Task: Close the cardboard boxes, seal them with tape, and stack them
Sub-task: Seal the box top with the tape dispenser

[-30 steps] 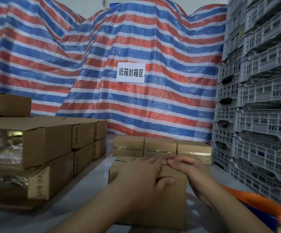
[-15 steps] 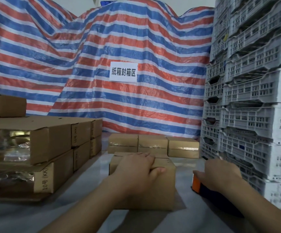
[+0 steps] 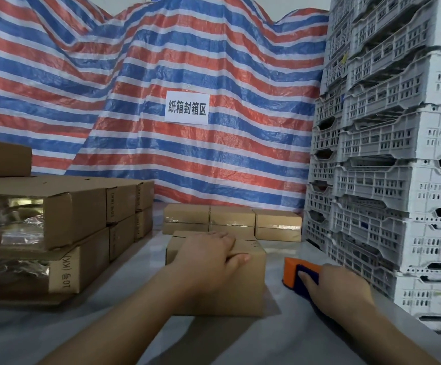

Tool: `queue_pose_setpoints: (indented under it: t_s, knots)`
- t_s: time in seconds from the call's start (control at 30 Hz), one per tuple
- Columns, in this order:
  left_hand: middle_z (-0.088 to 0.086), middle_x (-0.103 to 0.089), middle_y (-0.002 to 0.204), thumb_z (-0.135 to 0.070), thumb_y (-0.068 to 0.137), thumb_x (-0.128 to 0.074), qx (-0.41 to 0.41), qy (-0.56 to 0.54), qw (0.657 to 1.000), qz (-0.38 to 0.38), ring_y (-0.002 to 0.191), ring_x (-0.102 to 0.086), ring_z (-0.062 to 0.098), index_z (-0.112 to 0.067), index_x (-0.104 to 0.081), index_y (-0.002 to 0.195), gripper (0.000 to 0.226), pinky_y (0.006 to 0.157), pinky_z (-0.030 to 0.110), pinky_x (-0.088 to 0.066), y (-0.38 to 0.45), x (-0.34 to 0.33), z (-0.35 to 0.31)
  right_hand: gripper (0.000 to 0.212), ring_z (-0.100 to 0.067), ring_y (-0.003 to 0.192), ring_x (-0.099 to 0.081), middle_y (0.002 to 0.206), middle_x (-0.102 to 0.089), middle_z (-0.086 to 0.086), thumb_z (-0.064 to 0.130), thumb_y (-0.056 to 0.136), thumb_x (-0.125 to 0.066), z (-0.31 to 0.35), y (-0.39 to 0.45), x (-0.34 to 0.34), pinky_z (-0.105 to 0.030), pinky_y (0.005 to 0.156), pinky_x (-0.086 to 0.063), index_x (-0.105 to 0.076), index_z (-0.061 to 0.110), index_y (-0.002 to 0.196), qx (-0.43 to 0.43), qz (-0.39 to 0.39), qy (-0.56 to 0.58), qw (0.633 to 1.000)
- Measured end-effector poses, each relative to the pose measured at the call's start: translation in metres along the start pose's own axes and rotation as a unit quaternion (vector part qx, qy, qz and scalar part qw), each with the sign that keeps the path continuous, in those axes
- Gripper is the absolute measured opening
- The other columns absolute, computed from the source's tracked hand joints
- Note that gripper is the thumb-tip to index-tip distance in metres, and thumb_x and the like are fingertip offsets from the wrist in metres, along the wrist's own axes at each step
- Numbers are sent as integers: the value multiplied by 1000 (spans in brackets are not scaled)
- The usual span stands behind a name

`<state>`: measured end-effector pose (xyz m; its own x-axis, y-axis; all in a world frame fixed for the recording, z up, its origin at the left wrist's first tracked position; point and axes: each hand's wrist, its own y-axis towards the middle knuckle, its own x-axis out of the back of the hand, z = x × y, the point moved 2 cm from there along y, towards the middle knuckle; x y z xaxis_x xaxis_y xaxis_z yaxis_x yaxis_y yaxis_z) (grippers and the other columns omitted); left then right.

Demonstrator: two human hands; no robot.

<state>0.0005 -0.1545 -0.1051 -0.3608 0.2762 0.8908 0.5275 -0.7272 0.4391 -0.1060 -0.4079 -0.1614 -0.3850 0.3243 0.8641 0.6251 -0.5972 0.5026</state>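
Box flaps down, held under my left hand; right hand on the tape gun.

The box [image 3: 215,275] sits mid-table [image 3: 56,335], flaps shut. My left hand [image 3: 206,256] presses flat on its top, thumb hooked over the front edge. My right hand [image 3: 338,288] curls around the tape gun [image 3: 297,272], just right of the box. Three sealed boxes [image 3: 232,222] line up behind; stacked boxes [image 3: 64,225] stand left, crates [image 3: 388,159] right.

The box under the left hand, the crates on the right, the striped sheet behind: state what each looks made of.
Box: matte brown cardboard.
Crates: grey-white moulded plastic, judging by the slotted walls.
Striped sheet: probably woven plastic tarpaulin; crinkled, faint sheen.
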Motion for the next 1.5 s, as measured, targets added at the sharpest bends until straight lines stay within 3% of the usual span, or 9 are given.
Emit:
queue_pose_setpoints:
  t_s: [0.2,0.33,0.6,0.7,0.8,0.93,1.1,1.4,1.5]
  knots:
    - [-3,-42,153,-68,96,-24,-2,-8,1000,-9,135,-43,17,-26,-36,148,68,109,38,-35,0,1,-1,62,-15,54,-59,59,-59,2,71,93,-31,10,34,30,-27,47,-39,-55,20,69,5,-68,188,980]
    - [-3,-45,150,-70,95,-26,-7,-43,999,4,133,-44,16,-27,-36,148,69,109,38,-34,-1,3,-1,72,-16,46,-60,47,-61,-2,69,93,-39,36,62,91,-28,50,-38,-63,9,63,17,-89,417,904]
    - [-9,-60,87,-51,99,-35,58,-315,947,8,83,-57,6,-31,-55,107,29,75,30,-47,-2,17,12,55,-19,59,-68,75,-74,-11,58,96,-53,116,91,149,-28,58,-56,-72,7,100,73,180,651,734]
    - [-7,-64,95,-40,102,-38,102,-461,882,-10,87,-62,7,-34,-58,106,22,73,27,-48,-2,24,25,51,-24,70,-71,89,-77,-16,54,94,-58,131,94,140,-36,72,-61,-69,6,110,91,249,619,739]
    - [4,-69,105,-29,102,-42,201,-624,754,-39,93,-69,17,-27,-63,100,22,79,34,-58,0,29,36,50,-24,65,-73,87,-77,-15,55,84,-67,132,93,129,-34,63,-61,-68,11,105,112,276,615,730]
    - [8,-67,111,-40,104,-35,254,-771,582,-47,113,-60,23,-10,-63,101,41,104,37,-42,6,26,51,57,-33,86,-73,102,-76,-17,58,71,-71,131,95,127,-52,96,-53,-64,18,111,157,263,614,727]
    - [21,-63,121,-63,97,-38,267,-845,464,-14,125,-53,32,3,-60,113,71,114,40,-29,10,26,63,57,-21,62,-71,82,-76,-13,59,75,-63,139,94,133,-28,58,-59,-68,9,102,168,280,573,752]
    - [21,-72,106,-39,90,-66,303,-857,415,-41,103,-65,32,-3,-60,122,48,77,35,-46,10,29,67,55,-19,67,-70,91,-75,-13,56,93,-54,156,95,140,-26,63,-55,-66,7,114,198,330,507,772]
    - [18,-73,105,-36,89,-68,296,-856,421,-40,102,-65,30,-4,-62,119,44,84,37,-43,9,28,67,62,-19,68,-71,93,-76,-13,59,81,-61,160,96,141,-26,62,-55,-64,8,116,196,332,503,774]
